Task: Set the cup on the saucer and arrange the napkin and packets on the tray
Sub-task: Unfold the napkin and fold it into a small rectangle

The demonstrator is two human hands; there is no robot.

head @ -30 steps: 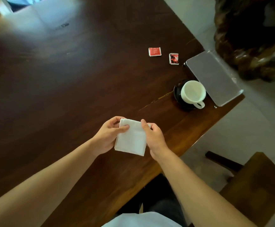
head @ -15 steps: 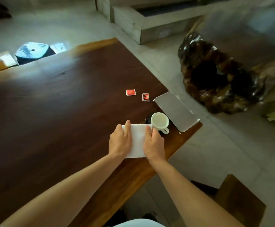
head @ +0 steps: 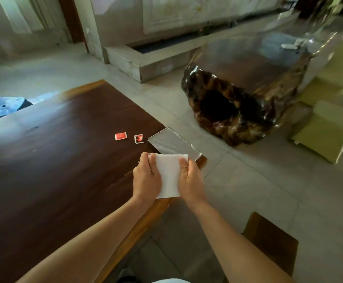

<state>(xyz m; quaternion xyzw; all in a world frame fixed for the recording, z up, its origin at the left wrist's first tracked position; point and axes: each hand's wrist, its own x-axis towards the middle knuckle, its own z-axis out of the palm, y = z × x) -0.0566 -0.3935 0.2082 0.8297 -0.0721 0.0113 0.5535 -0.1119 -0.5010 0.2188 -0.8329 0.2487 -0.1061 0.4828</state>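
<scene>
A folded white napkin (head: 169,174) is held above the table's near right corner. My left hand (head: 146,178) grips its left edge and my right hand (head: 190,180) grips its right edge. Just beyond it lies the clear ribbed tray (head: 171,142) at the table's right end. Two red packets lie on the wood left of the tray, a plain red packet (head: 121,136) and a red and black packet (head: 139,138). The cup and saucer are hidden behind the napkin and my hands.
The dark wooden table (head: 54,170) stretches left and away. A large gnarled wooden stump table (head: 242,92) stands on the tiled floor to the right. A wooden stool (head: 270,242) is at lower right, and a round dark seat (head: 3,107) at far left.
My hands have carried the napkin forward and right toward the tray, now covering the cup and saucer. The camera has tilted up, showing more of the room.
</scene>
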